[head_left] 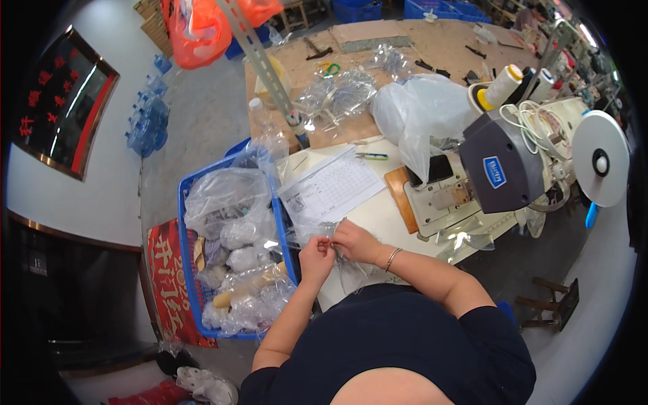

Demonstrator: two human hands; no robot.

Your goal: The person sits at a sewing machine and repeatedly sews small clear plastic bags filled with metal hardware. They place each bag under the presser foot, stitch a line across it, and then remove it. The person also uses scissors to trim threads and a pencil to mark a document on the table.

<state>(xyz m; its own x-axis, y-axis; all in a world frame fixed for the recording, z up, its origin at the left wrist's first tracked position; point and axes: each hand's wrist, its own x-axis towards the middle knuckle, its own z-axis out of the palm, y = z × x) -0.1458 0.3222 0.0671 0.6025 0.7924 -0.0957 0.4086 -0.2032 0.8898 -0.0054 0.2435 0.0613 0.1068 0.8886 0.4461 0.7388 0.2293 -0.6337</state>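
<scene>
My left hand point(316, 258) and my right hand point(357, 241) meet at the near edge of the pale sewing table point(398, 244). Both have their fingers closed in a pinch on a clear plastic bag point(351, 271), which hangs crumpled below and around them. What lies inside the bag is too small to tell. A bracelet circles my right wrist. Just beyond my hands, a printed paper sheet point(334, 183) with a grid lies flat. Green-handled thread snips point(372, 156) rest at its far right corner.
Left of my hands stands a blue basket point(194, 290) full of clear-bagged items. A sewing machine point(496, 162) with thread cones point(505, 86) is on the right. Beyond it sit a large white plastic bag point(422, 108) and loose clear bags point(337, 92). A slotted metal post point(260, 57) rises behind the sheet.
</scene>
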